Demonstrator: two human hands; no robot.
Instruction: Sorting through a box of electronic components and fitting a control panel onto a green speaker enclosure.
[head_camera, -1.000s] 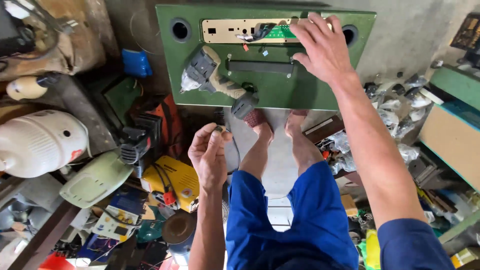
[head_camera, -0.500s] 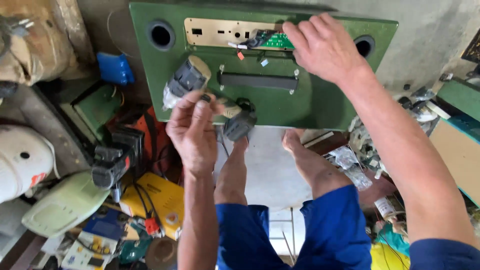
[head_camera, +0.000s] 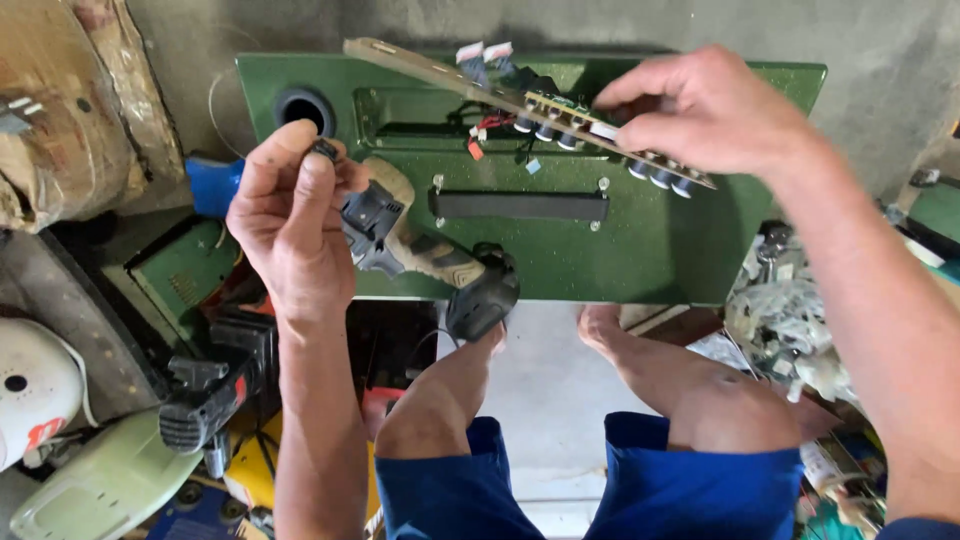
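We saw the right hand (head_camera: 705, 110) at about one o'clock in the view, its thumb and fingers pinched shut on the upper edge of a long, narrow circuit board (head_camera: 530, 105). The board was lifted clear of the green panel (head_camera: 660, 250) and tilted, running from eleven o'clock down toward two, with a row of dark knobs (head_camera: 655, 175) along its lower edge and red wires (head_camera: 490, 125) trailing back into the rectangular opening behind it.

The left hand (head_camera: 290, 220) was raised at nine o'clock, thumb and forefinger closed together on a small dark part (head_camera: 323, 150) (too small for us to tell what it was). Just beside that hand, toward three o'clock, a cordless drill (head_camera: 420, 250) lay against the panel, its tan grip slanting down to a black battery foot at six o'clock.

The panel stood against a grey wall, with a round hole (head_camera: 303, 108) at its upper left and a dark slot (head_camera: 520, 205) near its middle. Both bare feet rested on the floor just below the panel's lower edge, and blue shorts (head_camera: 590, 485) filled the six o'clock edge.

At seven o'clock lay a black tool (head_camera: 215, 385), a pale green cover (head_camera: 100, 485) and a white housing (head_camera: 35, 385). Crumpled plastic (head_camera: 790, 320) sat at four o'clock.
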